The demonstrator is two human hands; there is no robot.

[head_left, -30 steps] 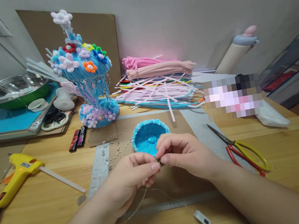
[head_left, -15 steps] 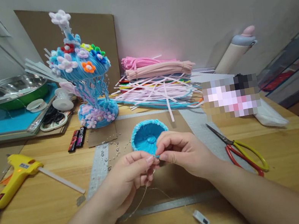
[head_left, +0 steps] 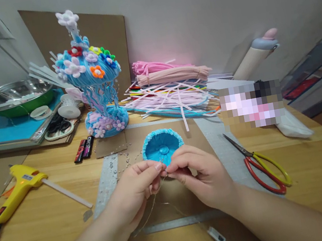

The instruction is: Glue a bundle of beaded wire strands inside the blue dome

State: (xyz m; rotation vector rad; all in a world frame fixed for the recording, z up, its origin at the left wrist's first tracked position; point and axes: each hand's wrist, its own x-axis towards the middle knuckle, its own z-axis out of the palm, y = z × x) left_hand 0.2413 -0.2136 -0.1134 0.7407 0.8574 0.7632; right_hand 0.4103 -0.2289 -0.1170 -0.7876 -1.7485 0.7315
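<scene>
My left hand [head_left: 138, 189] is closed in a pinch on a thin wire [head_left: 153, 210], which hangs from my fingers and loops over the cardboard. Fingertips almost meeting it, my right hand [head_left: 205, 177] also pinches at the wire; the exact spot it grips is tiny and partly hidden. Just behind both hands is a blue fuzzy bowl-shaped piece [head_left: 153, 148] with a ruffled pale-blue rim, its hollow side facing me. A small white box [head_left: 217, 237], like a battery case, lies close to my body near the wire's faint lower end.
Scissors [head_left: 257, 163] lie open-bladed at right. A yellow glue gun [head_left: 20, 191] rests at left. Loose clear beads [head_left: 119, 165] dot the mat [head_left: 216, 135]. Behind stand a flowered blue jellyfish-like ornament [head_left: 90, 72] and bundles of pipe cleaners [head_left: 172, 97].
Both hands have shifted slightly left and toward me, still pinching, with the fingertips a little lower against the blue piece. The view has moved slightly.
</scene>
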